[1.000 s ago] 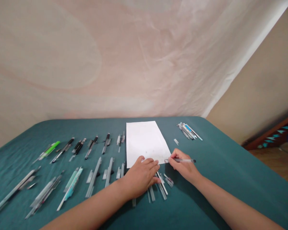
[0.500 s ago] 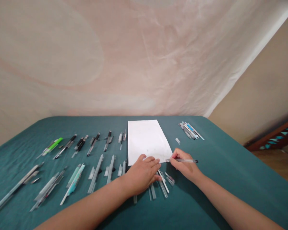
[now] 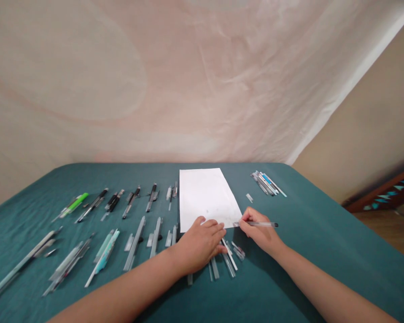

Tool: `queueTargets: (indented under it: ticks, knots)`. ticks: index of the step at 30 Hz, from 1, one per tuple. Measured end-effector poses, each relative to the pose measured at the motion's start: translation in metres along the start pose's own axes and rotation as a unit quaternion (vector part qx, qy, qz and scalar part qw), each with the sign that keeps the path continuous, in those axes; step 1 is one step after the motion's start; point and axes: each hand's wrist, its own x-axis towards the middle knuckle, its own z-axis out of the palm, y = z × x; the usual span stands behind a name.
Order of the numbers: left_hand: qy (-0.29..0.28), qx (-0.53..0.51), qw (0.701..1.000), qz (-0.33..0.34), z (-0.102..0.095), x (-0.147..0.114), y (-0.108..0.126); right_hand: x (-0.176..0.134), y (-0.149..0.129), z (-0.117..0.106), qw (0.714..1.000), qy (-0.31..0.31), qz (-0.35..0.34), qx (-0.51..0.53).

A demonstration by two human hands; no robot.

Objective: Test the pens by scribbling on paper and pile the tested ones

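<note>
So the right hand (image 3: 261, 233) has a clear pen (image 3: 265, 224) pinched between thumb and fingers, its dark end sticking out to the right and the other end at the near right corner of a white sheet (image 3: 205, 193). Can't tell if the tip actually touches. Left hand (image 3: 200, 246) is palm down with fingers spread, gripping nothing, across the sheet's near edge.

Honestly, hardly anything's changed in the last second: the view shifted a touch, but the pen's at that same corner and the left hand hasn't left the paper. I'd call it the same bit of work, no visible progress.

Further out, loose tubes (image 3: 229, 265) lie just beside the left hand, pen sets incl. a green pen (image 3: 76, 204) fill the worktop's (image 3: 309, 233) left side, and a bunch of slim sticks (image 3: 268, 184) sits far right.
</note>
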Motion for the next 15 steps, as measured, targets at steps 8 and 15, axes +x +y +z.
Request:
queueTargets:
  ticks: [8, 15]
  knots:
    - [-0.004, -0.002, 1.000, -0.004, 0.0011, -0.0002, -0.0003, 0.0010, 0.0027, -0.0006, 1.000, -0.003, 0.000, -0.008]
    - [-0.006, -0.007, 1.000, -0.004, 0.0014, 0.0006, -0.0005, -0.0001, 0.0019, -0.0008, 1.000, -0.006, -0.005, -0.003]
